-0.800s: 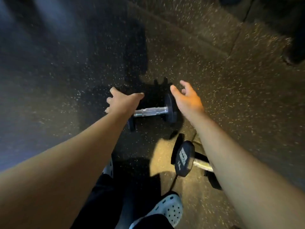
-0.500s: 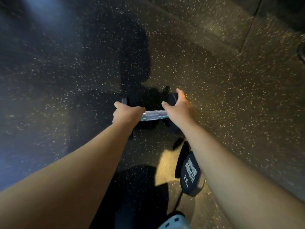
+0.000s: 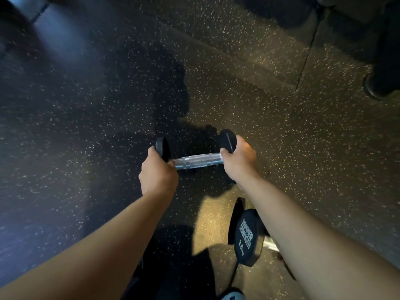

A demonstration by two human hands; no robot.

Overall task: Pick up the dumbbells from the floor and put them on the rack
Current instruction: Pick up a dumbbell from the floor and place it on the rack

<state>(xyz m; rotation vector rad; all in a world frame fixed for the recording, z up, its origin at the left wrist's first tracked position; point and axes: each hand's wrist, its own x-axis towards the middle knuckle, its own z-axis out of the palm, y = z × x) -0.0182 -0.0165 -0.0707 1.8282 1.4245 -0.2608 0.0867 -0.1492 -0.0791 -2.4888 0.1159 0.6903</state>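
A: Where is the dumbbell [image 3: 195, 155] being held?

B: At the middle of the frame, just above the speckled floor [image 3: 281, 137]. The left hand [image 3: 159, 173] is closed over its left head, the right hand [image 3: 238, 161] over its right head, and the two hands are kept apart with the ridged metal bar bare between them. Whether the weight is fully clear of the floor cannot be told.

A: How is it expected to handle?

B: As stiff and dense, though probably light. The rounded heads may be slippery; a surer hold would likely be given by the ridged bar.

A: And the rest?

B: A second dumbbell [image 3: 246, 237] is seen at the lower right, partly hidden beneath the right forearm. No rack is shown.
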